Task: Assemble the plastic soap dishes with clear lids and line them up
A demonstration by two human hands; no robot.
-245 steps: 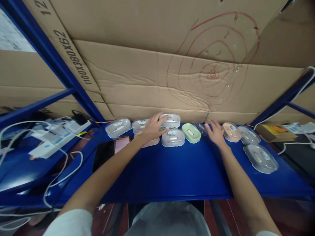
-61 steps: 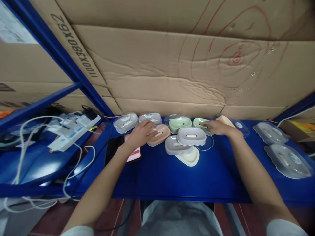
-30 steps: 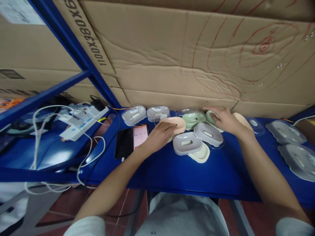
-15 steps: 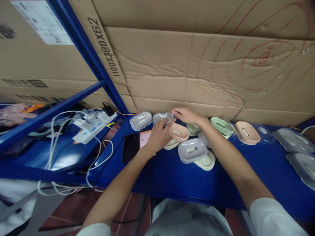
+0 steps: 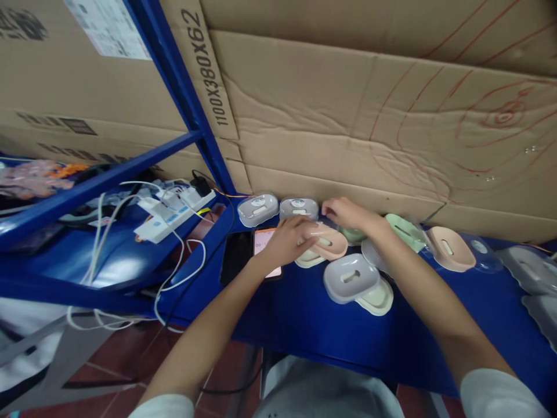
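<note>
My left hand [image 5: 290, 240] lies over the left end of a peach soap dish [image 5: 334, 245], fingers stretched out and thumb apart; whether it touches the dish I cannot tell. Just beyond its fingers is a grey soap dish with a clear lid [image 5: 299, 207]. My right hand [image 5: 344, 212] is curled closed to the right of that dish, above a green soap dish [image 5: 353, 235]; its fingertips hide anything they may hold. In front lie a lilac soap dish [image 5: 343, 277] and a cream tray [image 5: 379, 299] partly under it.
Another lidded grey dish [image 5: 258, 210] sits at the left. Two phones, a black one [image 5: 236, 258] and one with a lit screen [image 5: 263, 239], lie near my left wrist. More dishes stretch rightward, including a peach one [image 5: 451, 249]. Cardboard [image 5: 304, 116] walls the back; a power strip [image 5: 174, 215] lies left.
The whole view has shifted. My right hand has drawn away to the right from the lidded grey dish. My left fingers have slid off that dish, toward the peach one.
</note>
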